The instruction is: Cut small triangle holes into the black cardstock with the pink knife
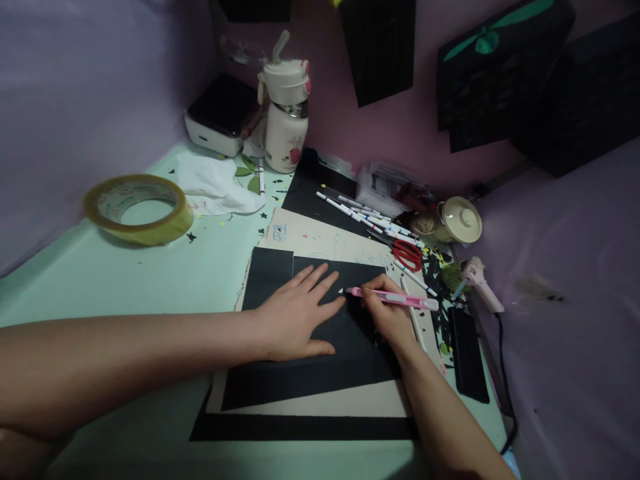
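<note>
Head view, only one. Left hand (295,317) lies flat on the black paper (320,347) at frame centre, fingers spread apart and pressing the sheet down, holding nothing. Right hand (387,313) sits just right of it, fingers clamped on a pink craft knife (395,298), held like a pen. Knife tip touches the black paper's upper edge, just beside the left index fingertip. Black paper rests on a cream board (320,237), which lies over a bigger black sheet (300,427) along the lower centre, all on the pale green worktop (125,280).

Upper left: roll of tape (137,208), white cloth (215,183). Top centre: white bottle (286,113) with a small white-and-black box (223,113) to its left. Right of centre: row of marker pens (365,217), red scissors (407,253), a cream lidded pot (457,220), a pink glue gun (480,277) with its cord running down the right edge. Paper scraps are scattered around the scissors.

Risks, as a judgement: the blade is very near the left fingertips, so a slip or a pull toward the left hand could nick a finger. Light pressure from the flat hand could let the paper slide and the cut wander. The blade could score the cream board underneath. Right forearm near the glue-gun cord could snag it.
</note>
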Demonstrator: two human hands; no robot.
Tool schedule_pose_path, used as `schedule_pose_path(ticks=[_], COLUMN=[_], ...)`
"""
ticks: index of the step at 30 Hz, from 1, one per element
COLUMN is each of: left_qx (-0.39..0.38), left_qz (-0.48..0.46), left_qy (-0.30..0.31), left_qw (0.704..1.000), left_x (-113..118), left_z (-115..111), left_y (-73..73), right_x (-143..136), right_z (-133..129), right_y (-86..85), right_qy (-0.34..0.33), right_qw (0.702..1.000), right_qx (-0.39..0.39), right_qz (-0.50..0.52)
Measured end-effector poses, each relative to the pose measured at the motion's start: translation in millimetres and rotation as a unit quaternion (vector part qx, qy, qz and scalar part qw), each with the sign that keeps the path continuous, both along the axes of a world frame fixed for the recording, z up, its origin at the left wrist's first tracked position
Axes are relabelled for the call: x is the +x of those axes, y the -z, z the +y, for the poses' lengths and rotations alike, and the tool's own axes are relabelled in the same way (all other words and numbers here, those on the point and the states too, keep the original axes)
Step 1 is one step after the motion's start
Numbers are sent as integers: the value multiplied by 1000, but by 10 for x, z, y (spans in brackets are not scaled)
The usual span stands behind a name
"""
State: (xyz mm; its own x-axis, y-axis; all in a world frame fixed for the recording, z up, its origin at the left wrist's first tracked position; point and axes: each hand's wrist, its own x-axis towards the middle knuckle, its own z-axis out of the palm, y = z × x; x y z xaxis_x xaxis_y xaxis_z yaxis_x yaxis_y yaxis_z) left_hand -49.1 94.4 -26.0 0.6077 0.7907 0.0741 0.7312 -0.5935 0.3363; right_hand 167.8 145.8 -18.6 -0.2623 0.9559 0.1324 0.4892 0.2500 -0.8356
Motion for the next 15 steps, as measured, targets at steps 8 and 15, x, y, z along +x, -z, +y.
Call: schedule_pose_path(ticks=[8,15], left_qx=[-7,-8], left_qz=[5,7], left_qy=[0,2], left_qw=[1000,1000], left_x=[-2,8], left_z=[2,7], left_y=[-16,-23], right_x=[11,-2], right_z=[8,13], right_y=[2,-16], right_qy=[-23,-17], right_qw=[1000,1000], right_qx=[-11,-11], right_qz=[-13,-3])
